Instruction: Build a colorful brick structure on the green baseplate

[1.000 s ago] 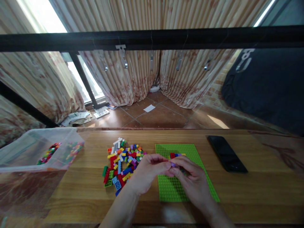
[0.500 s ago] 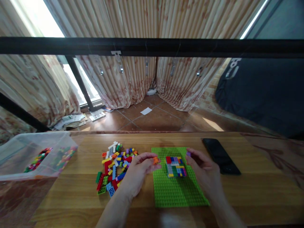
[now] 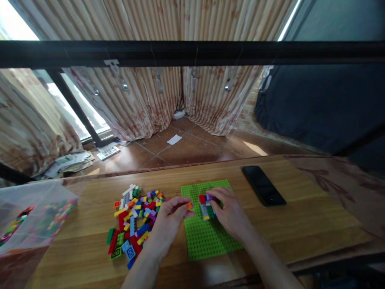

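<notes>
An orange toy brick (image 3: pixel 189 206) is pinched between the thumb and fingers of my left hand (image 3: pixel 170 216), just left of a small multicoloured brick build (image 3: pixel 205 212). This build stands on a green studded baseplate (image 3: pixel 204 243). Over the build's right part lies my right hand (image 3: pixel 228 210), hiding much of it. Its fingers are closed at the top of the build, around a small purple brick (image 3: pixel 208 197); whether that brick touches the bricks under it cannot be made out.
A pile of loose bricks (image 3: pixel 132 222) in many colours lies left of my left hand. Right of the baseplate is a black phone (image 3: pixel 263 185). A translucent bin (image 3: pixel 39 192) with more bricks stands at the table's left. A dark bar (image 3: pixel 180 53) crosses beyond the table.
My right hand has moved left from beside the build to over it, taking the purple brick along. My left hand still holds the orange brick near the build. The whole view has shifted and tilted.
</notes>
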Tool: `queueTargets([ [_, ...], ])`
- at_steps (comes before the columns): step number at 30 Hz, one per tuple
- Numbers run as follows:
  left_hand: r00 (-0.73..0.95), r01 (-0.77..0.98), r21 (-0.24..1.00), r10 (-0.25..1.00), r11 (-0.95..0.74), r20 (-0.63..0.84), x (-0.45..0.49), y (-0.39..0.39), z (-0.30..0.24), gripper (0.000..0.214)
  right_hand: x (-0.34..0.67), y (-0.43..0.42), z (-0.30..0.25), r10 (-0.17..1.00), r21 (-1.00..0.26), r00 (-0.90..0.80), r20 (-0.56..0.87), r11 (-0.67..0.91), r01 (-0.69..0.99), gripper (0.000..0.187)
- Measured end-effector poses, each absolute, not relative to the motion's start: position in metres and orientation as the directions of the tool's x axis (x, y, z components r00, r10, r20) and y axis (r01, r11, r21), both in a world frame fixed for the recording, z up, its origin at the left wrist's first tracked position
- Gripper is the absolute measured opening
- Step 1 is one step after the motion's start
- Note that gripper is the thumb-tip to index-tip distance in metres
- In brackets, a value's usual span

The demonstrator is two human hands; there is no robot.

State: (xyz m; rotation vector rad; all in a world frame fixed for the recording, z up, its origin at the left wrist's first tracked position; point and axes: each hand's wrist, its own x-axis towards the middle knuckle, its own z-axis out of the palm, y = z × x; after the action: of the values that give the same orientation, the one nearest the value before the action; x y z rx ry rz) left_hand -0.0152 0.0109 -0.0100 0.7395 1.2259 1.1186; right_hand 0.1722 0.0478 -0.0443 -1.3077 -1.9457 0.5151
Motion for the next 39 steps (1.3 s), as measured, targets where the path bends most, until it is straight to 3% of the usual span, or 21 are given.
queueTargets([
  [20, -0.031, -0.199, 0.930, 0.946, 0.310, -0.322, -0.015, 0.010, -0.007, 0.026, 0.171, 0.049, -0.040, 0.949, -0.775, -0.185, 0.257, 0.316, 0.547, 0.035],
  [29, -0.035, -0.195, 0.925, 0.940, 0.325, -0.338, -0.015, 0.010, -0.007, 0.027, 0.173, 0.056, -0.051, 0.987, -0.904, -0.015, 0.157, 0.150, 0.401, 0.026],
  [39, -0.041, -0.181, 0.933, 0.946, 0.311, -0.323, -0.016, 0.011, -0.007, 0.027, 0.158, 0.059, -0.055, 0.998, -0.975, -0.002, 0.070, 0.069, 0.212, 0.020],
])
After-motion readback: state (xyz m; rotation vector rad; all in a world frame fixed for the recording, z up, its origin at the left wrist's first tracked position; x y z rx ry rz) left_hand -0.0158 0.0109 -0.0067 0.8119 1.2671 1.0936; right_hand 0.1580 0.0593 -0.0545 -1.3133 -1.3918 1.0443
